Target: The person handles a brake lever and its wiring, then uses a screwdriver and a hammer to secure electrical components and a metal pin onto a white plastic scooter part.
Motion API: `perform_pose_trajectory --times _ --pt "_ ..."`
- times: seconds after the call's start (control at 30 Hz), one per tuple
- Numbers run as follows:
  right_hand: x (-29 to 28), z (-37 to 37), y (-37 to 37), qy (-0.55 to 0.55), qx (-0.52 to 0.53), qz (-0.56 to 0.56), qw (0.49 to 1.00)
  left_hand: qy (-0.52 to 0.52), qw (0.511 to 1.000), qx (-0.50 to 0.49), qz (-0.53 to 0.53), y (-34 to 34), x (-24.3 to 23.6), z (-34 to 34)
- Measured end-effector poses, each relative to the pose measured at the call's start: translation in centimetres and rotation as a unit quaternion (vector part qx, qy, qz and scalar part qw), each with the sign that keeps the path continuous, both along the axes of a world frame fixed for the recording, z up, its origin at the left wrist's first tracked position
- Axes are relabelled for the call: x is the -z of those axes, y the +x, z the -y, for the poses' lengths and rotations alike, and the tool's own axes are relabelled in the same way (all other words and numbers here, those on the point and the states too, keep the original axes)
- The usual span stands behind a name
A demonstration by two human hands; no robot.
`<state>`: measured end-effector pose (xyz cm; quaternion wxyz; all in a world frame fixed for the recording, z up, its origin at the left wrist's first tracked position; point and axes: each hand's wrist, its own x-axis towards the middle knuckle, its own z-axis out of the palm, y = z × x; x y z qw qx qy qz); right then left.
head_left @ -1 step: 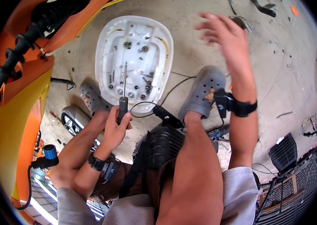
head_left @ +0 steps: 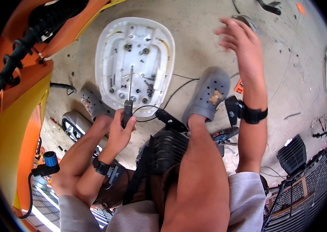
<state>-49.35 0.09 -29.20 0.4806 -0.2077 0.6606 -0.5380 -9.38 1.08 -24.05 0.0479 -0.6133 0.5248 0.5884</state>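
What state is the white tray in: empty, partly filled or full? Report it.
Partly filled: beyond the screwdriver, the white tray holds scattered screws and round pieces, with its bare white floor showing between them.

The screwdriver [head_left: 128, 103] is formed of a smooth metal shaft [head_left: 130, 86] and a matt plastic handle [head_left: 127, 109]. Glossy plastic is seen in the tray [head_left: 100, 65], rough concrete in the floor [head_left: 275, 77], matt foam in the clogs [head_left: 199, 93].

Right hand [head_left: 244, 43] apparently farther right

No lettering or numbers can be read
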Motion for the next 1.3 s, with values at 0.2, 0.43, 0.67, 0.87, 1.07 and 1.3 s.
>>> perform_pose_trajectory --times 0.2,0.43,0.67,0.87,1.07,1.3 --pt "0.9 -16.0 -2.3 0.218 0.260 -0.079 0.937 -0.139 0.981 0.134 0.006 -1.0 5.9 -1.7" --pt "2.7 -30.8 1.0 0.391 0.170 -0.369 0.825 -0.271 0.960 -0.005 0.068 -2.9 9.4 -1.9" --pt "5.1 -25.7 4.4 0.270 0.195 -0.217 0.918 -0.280 0.944 0.113 0.130 -1.7 10.5 -3.4" --pt "3.1 -28.8 10.9 0.361 0.084 -0.162 0.915 -0.263 0.950 0.132 0.107 -1.8 11.4 -2.2" --pt "2.1 -36.4 16.1 0.392 0.339 -0.131 0.845 -0.247 0.953 0.140 0.108 -1.3 11.6 -1.8" --pt "4.4 -39.7 14.9 0.438 0.349 -0.136 0.817 -0.257 0.961 0.075 0.075 -1.8 10.5 -2.2"
